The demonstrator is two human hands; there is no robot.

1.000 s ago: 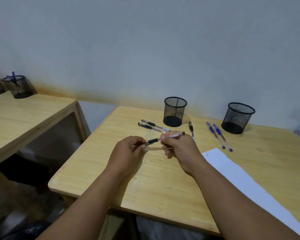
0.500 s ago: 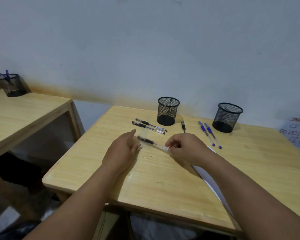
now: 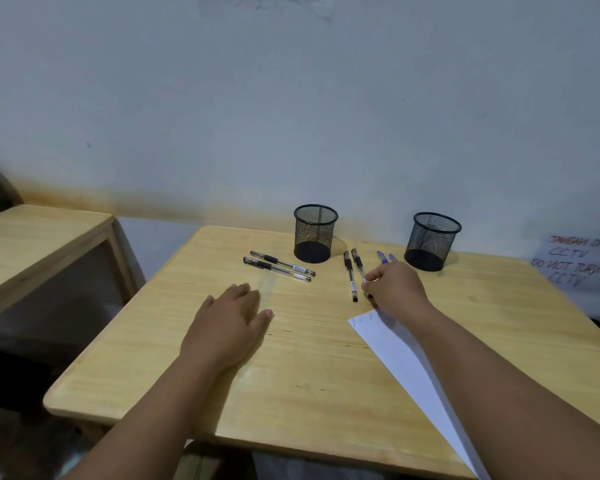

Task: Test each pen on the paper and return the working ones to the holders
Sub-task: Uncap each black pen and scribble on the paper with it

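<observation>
**Pen test: right hand on a black pen, left hand flat**

Black-grip pen (image 3: pixel 358 268) lies right of frame centre, cap end toward the wall, its lower end under the fingers of the right hand (image 3: pixel 395 289). Right hand is curled with fingertips pinched on that pen; the grip looks closed, though the pen's tip is hidden by the hand.

A second black pen (image 3: pixel 350 280) lies just beside it on the left, nearly parallel, free of the hand. Two more black pens (image 3: pixel 279 266) lie side by side, further left, angled across the tabletop (image 3: pixel 309 368).

Two blue pens (image 3: pixel 386 257) show only their upper ends above the right hand, between it and the right mesh holder (image 3: pixel 432 241). Left mesh holder (image 3: pixel 315 233) stands upright near the wall, above centre; no pens seen inside either one.

Paper (image 3: pixel 406 355) lies at lower right, its near corner just below the right hand, faint marks at that corner.

Left hand (image 3: pixel 227 323) rests palm-down on the tabletop, fingers spread, holding nothing, well apart from the pens.
</observation>
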